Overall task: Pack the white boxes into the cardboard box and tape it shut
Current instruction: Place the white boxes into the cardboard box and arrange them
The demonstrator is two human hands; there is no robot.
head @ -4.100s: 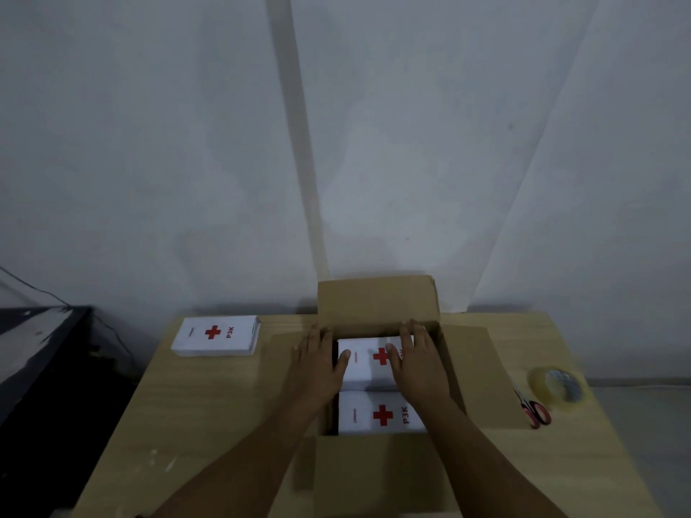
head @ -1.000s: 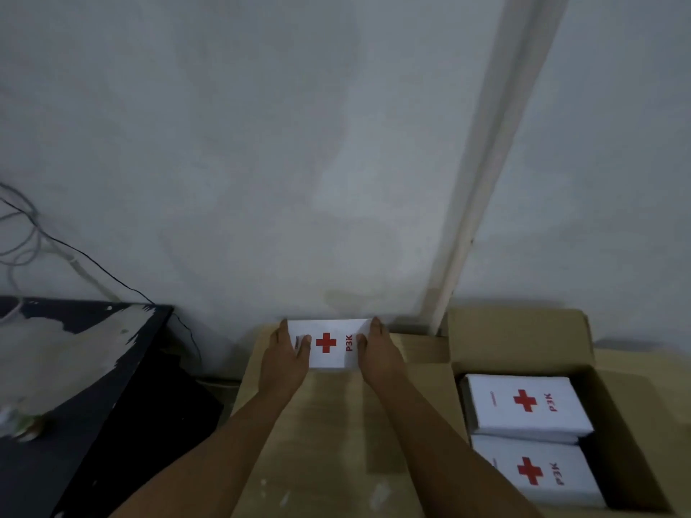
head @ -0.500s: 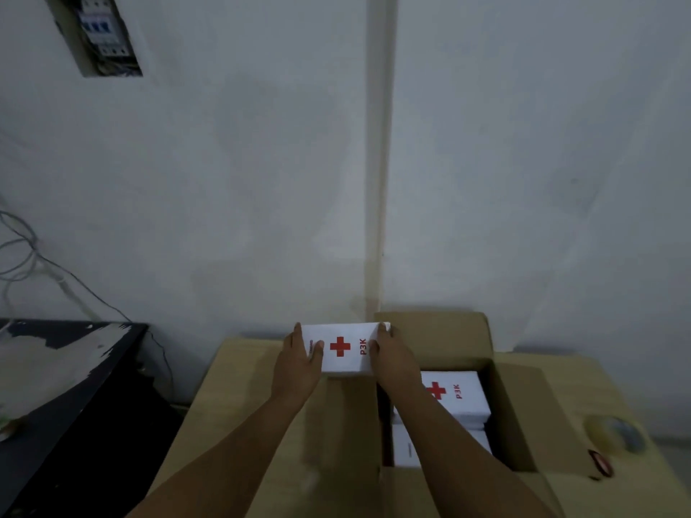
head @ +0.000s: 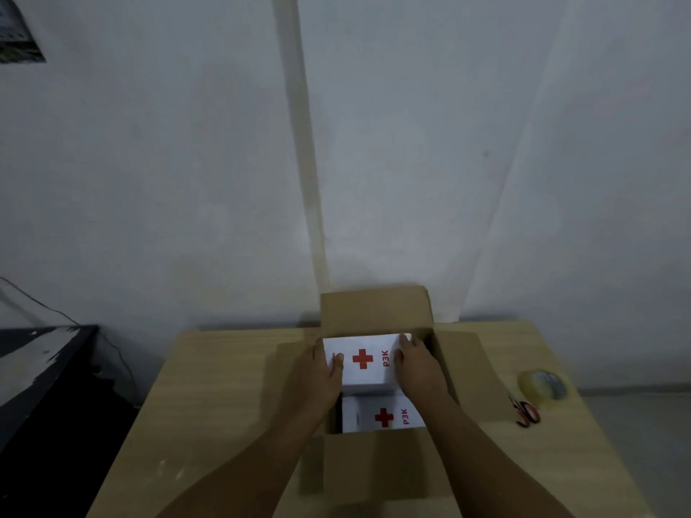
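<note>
Holding a white box (head: 368,362) by its two short ends, the left hand (head: 318,375) and right hand (head: 418,372) grasp it over the far half of the open cardboard box (head: 374,476). Half a second ago this box was above the desk, left of the carton; a second ago it was being lifted from the far left corner. It has now crossed the left wall and sits over the stack inside. A second white box (head: 385,416) lies lower in the near half.

Judgement: one box left to seat; no more white boxes show on the desk (head: 224,386), so flaps and tape likely follow.

Edges: the held box nearly fills the carton's width, with fingers wedged between its ends and the side walls, so letting go will be tight. The far flap (head: 375,310) stands upright against the wall; the side flaps lie splayed outward. The tape roll (head: 544,386) and scissors (head: 527,415) lie well apart on the right, with open desk between.
</note>
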